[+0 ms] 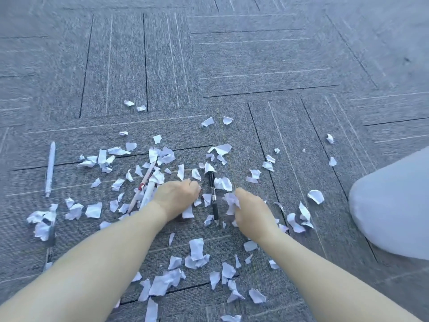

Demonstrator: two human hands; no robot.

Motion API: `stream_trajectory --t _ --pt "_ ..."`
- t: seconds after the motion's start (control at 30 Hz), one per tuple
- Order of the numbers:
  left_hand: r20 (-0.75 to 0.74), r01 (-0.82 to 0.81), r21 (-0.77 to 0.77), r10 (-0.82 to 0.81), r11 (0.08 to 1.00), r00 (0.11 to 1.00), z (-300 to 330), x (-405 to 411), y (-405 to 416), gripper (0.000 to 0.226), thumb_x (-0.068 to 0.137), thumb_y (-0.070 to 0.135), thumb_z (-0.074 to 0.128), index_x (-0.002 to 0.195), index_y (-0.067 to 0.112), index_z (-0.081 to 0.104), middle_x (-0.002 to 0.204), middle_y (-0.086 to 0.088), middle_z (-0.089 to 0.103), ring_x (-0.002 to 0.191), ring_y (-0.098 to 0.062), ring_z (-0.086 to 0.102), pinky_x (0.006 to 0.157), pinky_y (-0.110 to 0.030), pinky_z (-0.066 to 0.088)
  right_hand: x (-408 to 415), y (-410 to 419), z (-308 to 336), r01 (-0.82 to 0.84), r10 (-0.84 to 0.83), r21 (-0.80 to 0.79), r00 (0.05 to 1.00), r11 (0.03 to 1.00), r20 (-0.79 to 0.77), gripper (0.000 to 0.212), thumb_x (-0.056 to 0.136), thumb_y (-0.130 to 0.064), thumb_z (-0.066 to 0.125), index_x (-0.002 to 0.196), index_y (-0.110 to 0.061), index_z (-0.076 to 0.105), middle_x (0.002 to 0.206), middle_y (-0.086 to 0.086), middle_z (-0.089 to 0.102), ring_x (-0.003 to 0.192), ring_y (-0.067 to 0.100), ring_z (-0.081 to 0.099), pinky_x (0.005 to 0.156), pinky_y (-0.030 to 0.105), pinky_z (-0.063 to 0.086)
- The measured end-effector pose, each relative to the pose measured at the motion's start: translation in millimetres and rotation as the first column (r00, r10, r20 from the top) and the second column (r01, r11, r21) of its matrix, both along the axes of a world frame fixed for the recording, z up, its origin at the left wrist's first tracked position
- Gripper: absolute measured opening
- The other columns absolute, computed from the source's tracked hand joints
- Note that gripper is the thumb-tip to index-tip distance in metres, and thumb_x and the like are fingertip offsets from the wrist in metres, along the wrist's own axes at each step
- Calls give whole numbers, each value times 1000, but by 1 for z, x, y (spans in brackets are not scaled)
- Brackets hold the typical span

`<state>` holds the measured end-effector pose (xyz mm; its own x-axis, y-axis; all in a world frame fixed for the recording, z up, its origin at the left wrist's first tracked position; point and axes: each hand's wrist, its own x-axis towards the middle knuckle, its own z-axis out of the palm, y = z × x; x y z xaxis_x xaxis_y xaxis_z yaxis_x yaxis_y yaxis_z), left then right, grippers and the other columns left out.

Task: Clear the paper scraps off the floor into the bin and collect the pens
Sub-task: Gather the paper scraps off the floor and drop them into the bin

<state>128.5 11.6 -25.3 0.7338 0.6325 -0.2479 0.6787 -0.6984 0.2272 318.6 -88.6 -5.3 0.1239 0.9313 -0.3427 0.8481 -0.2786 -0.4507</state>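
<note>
Head view: dozens of white paper scraps point(93, 210) litter the grey carpet point(255, 66) with four pens: white pen point(50, 168) lengthwise at far left, two white ones point(147, 195) leaning right, black pen point(213, 196) lengthwise, tip toward the person. Left hand point(176, 197) has fingers curled down among scraps beside the black pen; right hand point(251, 216) pinches a crumpled scrap point(232, 201).

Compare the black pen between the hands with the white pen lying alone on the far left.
The black click pen is dark with a ribbed grip; the slim white plastic pen is pale all over. The black pen lies between the left hand and the right hand, its top under a torn white paper scrap; the white pen lies apart on bare grey carpet, uncovered. Both lie flat, roughly pointing away from the person, ungripped.
</note>
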Motion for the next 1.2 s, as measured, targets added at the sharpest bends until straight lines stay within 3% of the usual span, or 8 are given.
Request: stream_trajectory --t 0.1,0.2,0.33,0.57,0.7,0.9,1.07,1.2 --pt "240 -266 -88 280 960 930 10 2 -13 33 89 21 17 75 12 45 66 2 44 57 -16 47 43 -18 27 8 -4 18 287 -262 63 931 956 -254 7 99 -17 44 94 -13 49 76 4 58 58 18 48 50 30 34" --pt "454 -426 -271 505 863 734 43 33 -19 37 96 18 36 59 16 39 51 5 41 45 -9 36 44 -20 26 24 -1 51 515 -401 151 793 844 -459 22 100 -22 44 79 -27 51 63 -10 49 53 9 41 51 25 32" --pt "723 -234 -430 488 872 490 130 120 -17 43 93 7 42 53 20 37 45 13 37 38 -4 31 39 -14 23 65 4 124 705 -421 253 630 663 -652 24 99 -15 45 76 -20 53 55 -11 43 47 8 36 44 21 28" --pt "845 110 -489 439 865 305 249 298 -61 48 96 21 43 52 20 23 41 9 22 42 -9 20 42 -23 17 183 -35 248 842 -527 490 529 227 -665 25 93 -22 57 68 -24 55 40 -14 43 38 11 37 44 23 31" --pt "831 235 -520 424 821 359 273 377 -98 49 93 19 44 49 19 24 37 8 26 40 -10 23 41 -23 18 237 -83 263 879 -583 452 448 149 -678 29 94 -21 54 66 -21 47 43 -12 38 34 7 34 37 16 27" --pt "515 253 -521 63 815 855 246 437 -121 45 98 32 39 72 4 64 59 -8 55 59 -28 51 54 -29 34 288 -134 221 901 -797 137 430 413 -424 16 83 -23 62 70 -13 63 67 0 59 62 20 53 58 28 40" --pt "560 237 -455 69 859 826 255 426 -122 49 100 32 35 69 11 67 31 1 42 42 -15 40 44 -27 28 295 -138 221 913 -868 135 408 385 -284 51 78 -28 74 125 -23 57 116 0 53 99 20 58 82 34 45" --pt "721 235 -331 84 914 688 247 404 -113 39 95 30 49 72 2 62 62 -9 64 60 -27 55 57 -35 42 289 -127 231 882 -908 260 417 393 -41 27 77 -46 69 91 -24 60 95 -4 63 88 24 62 80 38 49"
